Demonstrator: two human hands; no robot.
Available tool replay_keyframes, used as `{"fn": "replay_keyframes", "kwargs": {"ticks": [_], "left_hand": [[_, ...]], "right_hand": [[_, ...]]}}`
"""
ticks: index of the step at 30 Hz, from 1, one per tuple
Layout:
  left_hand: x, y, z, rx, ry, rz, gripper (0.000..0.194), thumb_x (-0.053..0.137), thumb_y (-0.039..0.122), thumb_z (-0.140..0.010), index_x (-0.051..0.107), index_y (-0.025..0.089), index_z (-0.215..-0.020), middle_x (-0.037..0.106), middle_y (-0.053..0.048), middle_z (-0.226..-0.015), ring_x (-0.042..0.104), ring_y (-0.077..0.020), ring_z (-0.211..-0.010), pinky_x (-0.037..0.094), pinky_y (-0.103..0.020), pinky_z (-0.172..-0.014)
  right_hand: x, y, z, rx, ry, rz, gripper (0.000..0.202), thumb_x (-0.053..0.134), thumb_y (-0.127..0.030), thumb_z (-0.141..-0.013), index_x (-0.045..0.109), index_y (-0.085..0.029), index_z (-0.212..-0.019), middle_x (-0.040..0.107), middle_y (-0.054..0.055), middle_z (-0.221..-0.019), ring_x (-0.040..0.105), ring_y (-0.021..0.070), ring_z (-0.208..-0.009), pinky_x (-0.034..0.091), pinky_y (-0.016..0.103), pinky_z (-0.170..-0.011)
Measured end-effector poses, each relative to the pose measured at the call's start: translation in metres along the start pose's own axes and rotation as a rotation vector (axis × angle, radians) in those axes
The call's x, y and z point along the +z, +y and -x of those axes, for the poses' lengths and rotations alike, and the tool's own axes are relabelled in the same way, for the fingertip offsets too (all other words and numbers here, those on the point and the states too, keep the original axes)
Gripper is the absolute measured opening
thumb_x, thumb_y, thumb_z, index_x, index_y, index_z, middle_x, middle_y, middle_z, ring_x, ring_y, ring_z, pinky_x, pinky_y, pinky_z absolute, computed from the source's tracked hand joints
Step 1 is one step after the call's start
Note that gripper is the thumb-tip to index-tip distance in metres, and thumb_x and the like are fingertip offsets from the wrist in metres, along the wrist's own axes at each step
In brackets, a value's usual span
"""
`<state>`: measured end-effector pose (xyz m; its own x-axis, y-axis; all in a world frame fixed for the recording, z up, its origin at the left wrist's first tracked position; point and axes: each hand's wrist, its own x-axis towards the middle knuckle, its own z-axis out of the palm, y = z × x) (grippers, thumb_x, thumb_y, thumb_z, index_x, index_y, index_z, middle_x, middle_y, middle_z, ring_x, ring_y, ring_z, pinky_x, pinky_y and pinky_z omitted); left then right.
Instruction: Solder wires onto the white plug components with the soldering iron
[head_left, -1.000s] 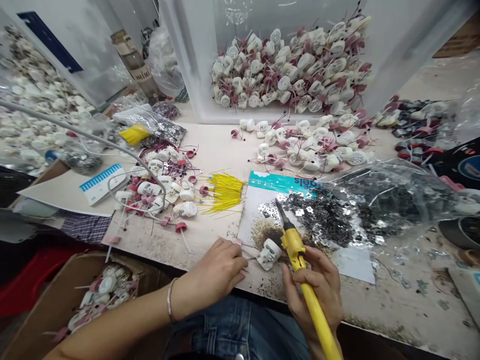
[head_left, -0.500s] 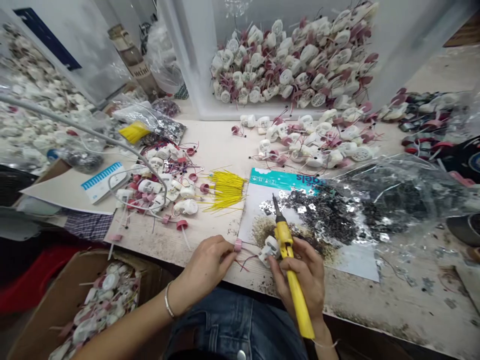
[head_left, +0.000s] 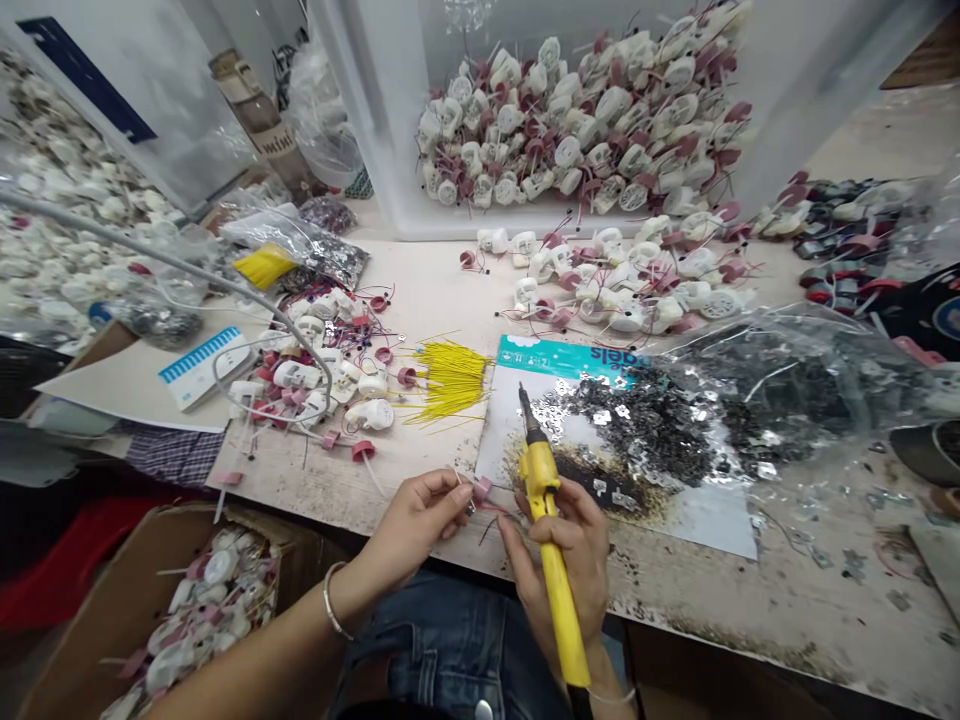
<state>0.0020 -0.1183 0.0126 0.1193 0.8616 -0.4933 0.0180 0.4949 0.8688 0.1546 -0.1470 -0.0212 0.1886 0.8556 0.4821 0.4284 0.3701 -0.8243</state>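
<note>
My left hand [head_left: 420, 520] is closed at the table's front edge, its thumb and fingertips pinching a small part too hidden to name. A pink cap [head_left: 482, 488] with thin red wires lies just beyond those fingertips. In my right hand [head_left: 566, 560] is a yellow soldering iron [head_left: 551, 540], its metal tip pointing up and away over the white sheet. The right thumb and fingertips are close to the wires. Left of the sheet lies a bundle of yellow wires [head_left: 454, 380]. Small metal pieces [head_left: 652, 420] are heaped on the white sheet [head_left: 731, 520].
A clear bin [head_left: 390, 190] full of white and pink parts stands at the back. More such parts [head_left: 622, 280] lie before it and in a pile at the left [head_left: 330, 370]. A curved grey rod [head_left: 150, 240] crosses the left side. A cardboard box [head_left: 82, 620] sits lower left.
My right hand has moved left with the soldering iron. The white part near its fingertips is no longer seen there. My left fingers have shifted off the pink cap and now pinch something small.
</note>
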Motion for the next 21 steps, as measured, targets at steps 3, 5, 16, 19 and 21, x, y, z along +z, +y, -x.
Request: {"fn": "replay_keyframes", "kwargs": {"ticks": [3,5,16,19,21], "left_hand": [[-0.001,0.002,0.007,0.138,0.052,-0.221,0.029,0.059,0.042,-0.085,0.064,0.014,-0.08,0.061,-0.003,-0.077,0.055,-0.0123,-0.073,0.041,-0.02,-0.063],[-0.001,0.003,0.01,0.079,-0.015,-0.309,0.027,0.053,0.039,-0.089,0.061,0.015,-0.08,0.06,-0.001,-0.072,0.054,-0.0115,-0.066,0.042,-0.02,-0.06],[0.002,0.008,0.012,0.198,0.076,-0.664,0.016,0.058,0.022,-0.083,0.072,0.017,-0.079,0.071,-0.002,-0.071,0.061,-0.0139,-0.064,0.043,-0.022,-0.062],[0.004,-0.003,0.013,0.222,0.236,-0.401,0.013,0.063,0.027,-0.08,0.072,0.017,-0.082,0.073,-0.004,-0.078,0.064,-0.0141,-0.068,0.047,-0.023,-0.066],[0.007,-0.01,0.012,0.145,0.288,-0.134,0.016,0.069,0.032,-0.075,0.07,0.016,-0.08,0.071,-0.003,-0.074,0.062,-0.012,-0.061,0.047,-0.021,-0.059]], "right_hand": [[-0.004,0.001,-0.003,-0.041,0.004,0.022,0.022,0.067,-0.004,-0.077,0.05,-0.018,-0.077,0.045,0.006,-0.12,0.062,0.0147,-0.104,0.062,0.025,-0.076],[-0.013,0.003,-0.004,-0.119,0.008,0.058,0.022,0.066,-0.001,-0.075,0.051,-0.017,-0.077,0.046,0.007,-0.121,0.062,0.0137,-0.102,0.061,0.022,-0.074],[-0.03,0.021,-0.021,-0.224,-0.078,0.235,0.016,0.064,-0.007,-0.078,0.052,-0.017,-0.078,0.046,0.009,-0.118,0.058,0.0145,-0.105,0.058,0.022,-0.077],[-0.03,0.023,-0.019,-0.223,-0.1,0.226,0.016,0.063,-0.006,-0.079,0.052,-0.017,-0.08,0.045,0.009,-0.12,0.058,0.0167,-0.107,0.059,0.025,-0.078],[-0.03,0.023,-0.016,-0.212,-0.115,0.224,0.015,0.062,-0.006,-0.079,0.052,-0.017,-0.082,0.044,0.009,-0.122,0.058,0.0177,-0.108,0.06,0.028,-0.078]]}}
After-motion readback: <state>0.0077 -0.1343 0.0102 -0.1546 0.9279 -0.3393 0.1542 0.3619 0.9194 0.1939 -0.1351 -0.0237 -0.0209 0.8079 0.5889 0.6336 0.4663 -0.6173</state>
